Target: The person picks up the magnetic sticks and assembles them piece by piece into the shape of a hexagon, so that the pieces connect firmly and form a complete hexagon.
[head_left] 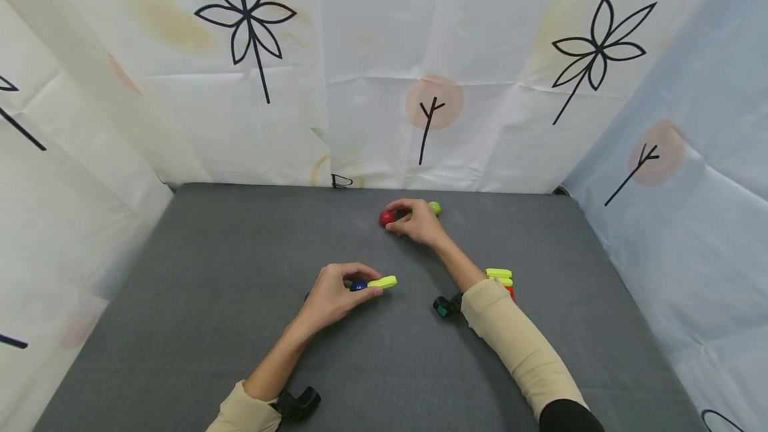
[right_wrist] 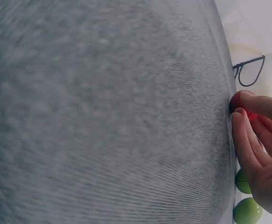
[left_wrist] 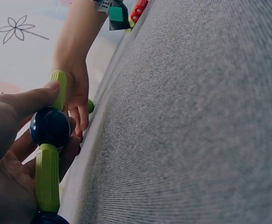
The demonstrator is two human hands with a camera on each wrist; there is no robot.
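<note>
My left hand (head_left: 336,295) pinches a yellow-green rod (head_left: 384,282) joined to a dark blue ball (head_left: 358,285). In the left wrist view, the blue ball (left_wrist: 50,127) sits between that rod (left_wrist: 59,88) and a second yellow-green rod (left_wrist: 47,177), with another dark blue ball (left_wrist: 51,218) at the lower end. At the back of the table my right hand (head_left: 420,222) holds a red ball (head_left: 387,218) between thumb and fingers. The right wrist view shows this red ball (right_wrist: 241,101) at the fingertips.
Green balls (head_left: 435,207) (right_wrist: 248,211) lie beside my right hand at the back. Yellow-green rods (head_left: 499,273) and red pieces (head_left: 511,293) lie by the right forearm, partly hidden by the sleeve. Patterned white cloth (head_left: 372,52) stands behind the grey table (head_left: 240,245).
</note>
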